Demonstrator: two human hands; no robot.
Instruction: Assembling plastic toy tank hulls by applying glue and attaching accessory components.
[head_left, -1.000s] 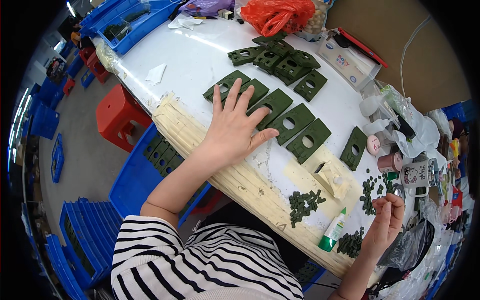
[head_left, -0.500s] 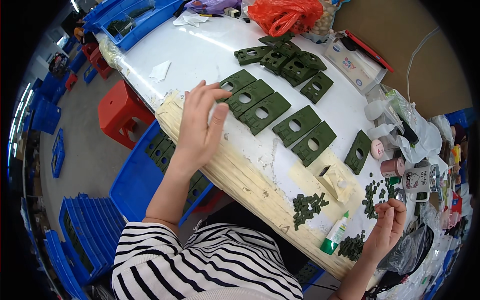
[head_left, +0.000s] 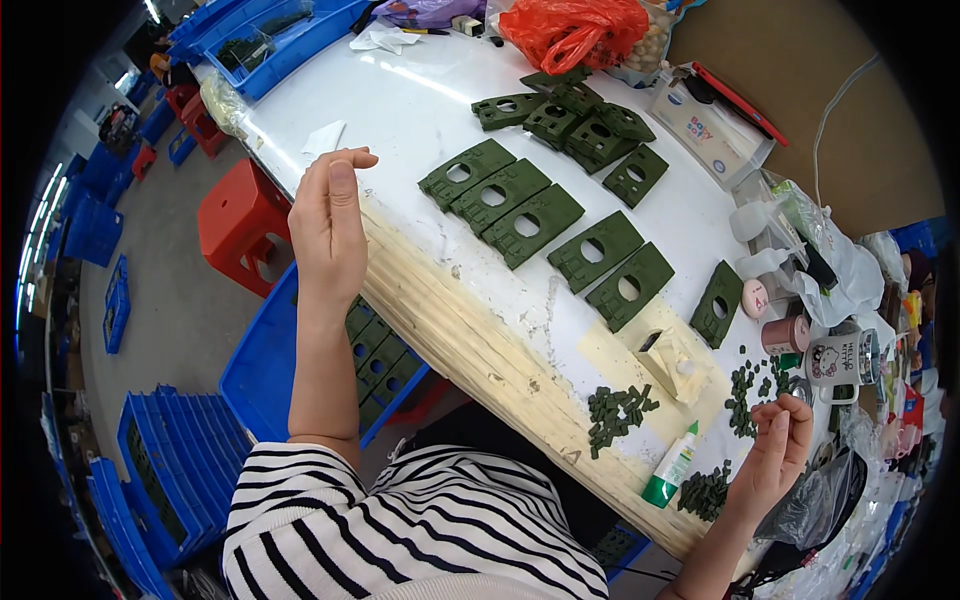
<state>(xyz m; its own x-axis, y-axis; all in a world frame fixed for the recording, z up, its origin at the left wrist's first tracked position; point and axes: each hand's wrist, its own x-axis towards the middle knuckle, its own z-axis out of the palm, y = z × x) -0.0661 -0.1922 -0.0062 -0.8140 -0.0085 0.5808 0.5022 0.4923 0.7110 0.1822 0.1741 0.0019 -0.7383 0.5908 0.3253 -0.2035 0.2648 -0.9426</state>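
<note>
My left hand (head_left: 333, 225) is raised over the table's left edge, above the blue crate. Its fingers are bent forward at the tips, and nothing shows in them. To its right, green plastic model tank hull plates (head_left: 530, 225) with round holes lie in a slanted row. My right hand (head_left: 772, 455) hovers at the right with thumb and fingers pinched; whatever they hold, if anything, is too small to make out. Beside it are small dark green pieces (head_left: 705, 492) in loose piles and a glue bottle (head_left: 672, 470) with a green cap, lying on its side.
A cream block-like fixture (head_left: 675, 368) stands on the table. More hull plates (head_left: 590, 125) are heaped at the back. A blue crate (head_left: 265, 345) below the left edge holds similar plates. A red stool (head_left: 240, 225) stands beyond it. A mug (head_left: 838, 360) and jars line the right.
My left hand has moved left, away from the row of hull plates, and its fingers have drawn together. My right hand has stayed almost still.
</note>
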